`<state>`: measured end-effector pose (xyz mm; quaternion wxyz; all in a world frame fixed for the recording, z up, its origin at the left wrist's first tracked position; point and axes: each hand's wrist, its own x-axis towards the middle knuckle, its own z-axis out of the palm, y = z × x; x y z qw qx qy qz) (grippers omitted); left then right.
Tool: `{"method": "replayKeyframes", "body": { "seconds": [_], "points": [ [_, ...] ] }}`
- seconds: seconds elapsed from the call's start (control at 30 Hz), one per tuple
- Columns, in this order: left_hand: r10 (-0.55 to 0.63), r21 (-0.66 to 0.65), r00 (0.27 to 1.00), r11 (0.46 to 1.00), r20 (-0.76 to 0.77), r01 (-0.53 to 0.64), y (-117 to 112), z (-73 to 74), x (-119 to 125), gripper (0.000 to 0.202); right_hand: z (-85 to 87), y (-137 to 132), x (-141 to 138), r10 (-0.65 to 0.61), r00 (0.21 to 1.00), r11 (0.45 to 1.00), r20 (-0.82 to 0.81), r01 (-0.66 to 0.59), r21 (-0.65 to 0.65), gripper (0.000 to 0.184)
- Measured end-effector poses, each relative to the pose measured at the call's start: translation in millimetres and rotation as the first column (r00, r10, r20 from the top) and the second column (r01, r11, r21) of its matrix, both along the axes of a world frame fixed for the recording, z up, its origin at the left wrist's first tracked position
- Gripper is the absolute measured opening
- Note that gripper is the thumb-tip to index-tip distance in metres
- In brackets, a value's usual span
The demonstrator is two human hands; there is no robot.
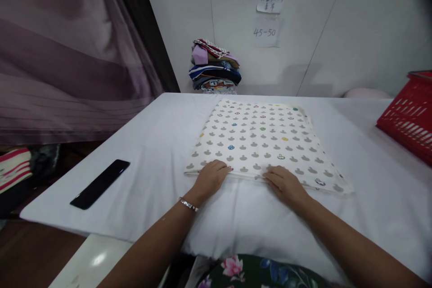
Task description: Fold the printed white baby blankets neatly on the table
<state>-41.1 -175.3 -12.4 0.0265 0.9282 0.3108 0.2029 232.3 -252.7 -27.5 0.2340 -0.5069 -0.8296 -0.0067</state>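
A white cloth (251, 141) printed with grey mushrooms and a few coloured ones lies spread flat in front of me. Its near edge shows more than one layer, and the right side flares outward. My left hand (212, 177) is at the near edge, left of the middle, with the fingers closed over the hem and pointing right. Farther right along the same edge, my right hand (283, 184) has its fingers bent over the hem, pointing left. Both thumbs are mostly hidden. A silver bracelet (188, 204) circles my left wrist.
The cloth lies on a white-covered table (145, 144). A black flat object (100, 184) rests at the left, a red plastic basket (408, 119) at the right. Several folded fabrics (216, 67) are stacked beyond the far edge, by the wall with paper signs (268, 31). A curtain (74, 54) hangs left.
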Motion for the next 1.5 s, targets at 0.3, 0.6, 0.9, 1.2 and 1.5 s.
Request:
{"method": "replayKeyframes", "body": {
  "seconds": [0.3,0.6,0.9,1.2,1.5],
  "points": [
    [0.149,-0.06,0.989,0.987,-0.017,-0.149,-0.2,-4.6,-10.9,0.033,4.4,-5.3,-1.7,0.061,0.997,0.998,0.047,-0.06,-0.033,0.026],
    [0.686,-0.052,0.724,0.723,-0.071,-0.689,7.9,6.4,-59.1,0.033,-11.3,-2.1,8.4,0.114,0.993,0.993,0.025,-0.114,0.027,0.031],
    [0.8,-0.186,0.599,0.59,0.006,-0.786,1.4,5.7,-67.3,0.027,-22.7,-3.4,9.8,0.103,0.995,0.99,0.015,-0.104,0.094,0.039],
    [0.838,-0.263,0.545,0.525,-0.007,-0.81,-0.8,11.4,-67.4,0.016,-29.3,-1.9,7.8,0.064,0.998,0.994,0.015,-0.065,0.085,0.04],
    [0.759,-0.198,0.649,0.628,-0.054,-0.752,12.3,9.1,-78.8,0.026,-3.2,-44.3,56.8,-0.072,0.997,0.994,0.008,0.071,0.083,0.033]
  ]
}}
